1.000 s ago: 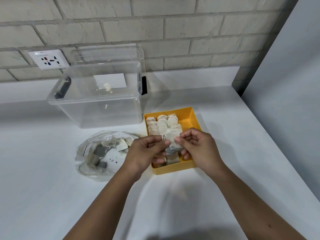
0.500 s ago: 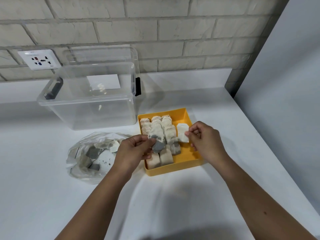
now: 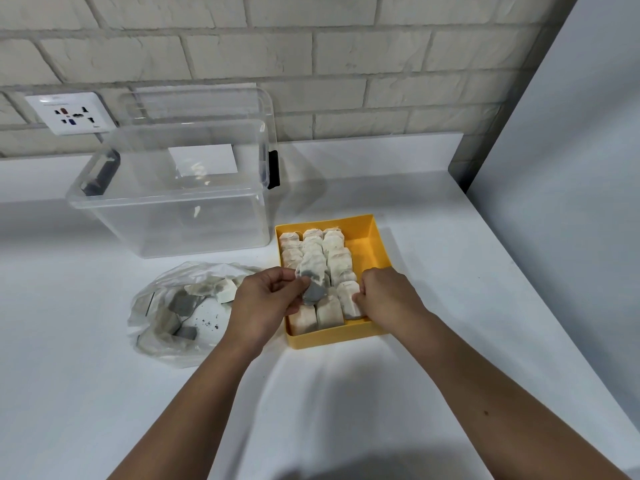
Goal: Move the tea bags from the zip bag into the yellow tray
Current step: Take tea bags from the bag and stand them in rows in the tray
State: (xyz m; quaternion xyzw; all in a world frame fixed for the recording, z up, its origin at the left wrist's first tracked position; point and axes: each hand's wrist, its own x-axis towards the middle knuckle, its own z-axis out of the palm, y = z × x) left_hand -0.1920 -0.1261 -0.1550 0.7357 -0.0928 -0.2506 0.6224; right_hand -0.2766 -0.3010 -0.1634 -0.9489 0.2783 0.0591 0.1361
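Yellow tray (image 3: pixel 378 244): three rows (image 3: pixel 338 263); left hand (image 3: pixel 263 303) pinches one tea bag (image 3: pixel 313 271).

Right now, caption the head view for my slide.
Left hand pinches a dark tea bag over the yellow tray; right hand grips a pale tea bag inside.

A bare left forearm (image 3: pixel 194 407) and bare right forearm (image 3: pixel 464 372) (1 small dark spot (image 3: pixel 486 412) on it) end in a bare left hand (image 3: pixel 263 304) and bare right hand (image 3: pixel 384 296).

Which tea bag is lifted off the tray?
The greyish tea bag pinched in the left hand above the yellow tray; the others lie in it or in the zip bag.
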